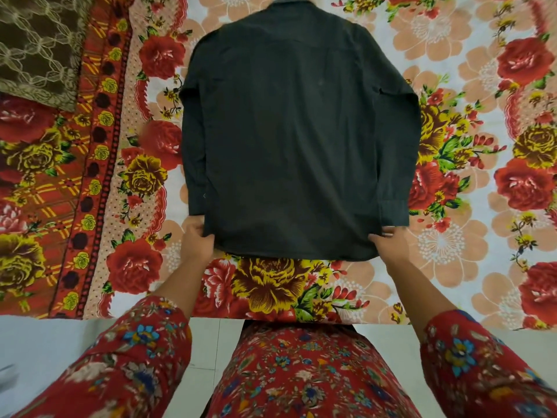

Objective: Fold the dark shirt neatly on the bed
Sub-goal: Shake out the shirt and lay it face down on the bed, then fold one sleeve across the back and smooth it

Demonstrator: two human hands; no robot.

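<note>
The dark shirt (301, 131) lies flat, back up, in the middle of the bed (452, 251), collar at the far side and hem near the bed's front edge. The left grip (197, 236) pinches the hem's left corner and the right grip (388, 241) pinches its right corner. Both sleeves lie along the shirt's sides. Flowered sheet shows open on either side. A brown patterned cloth (39, 46) lies well apart at the far left.

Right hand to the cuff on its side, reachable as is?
Likely yes: the cuff lies just beyond the right hand, nothing between, but it grips the hem of the dark shirt and must release first.
</note>
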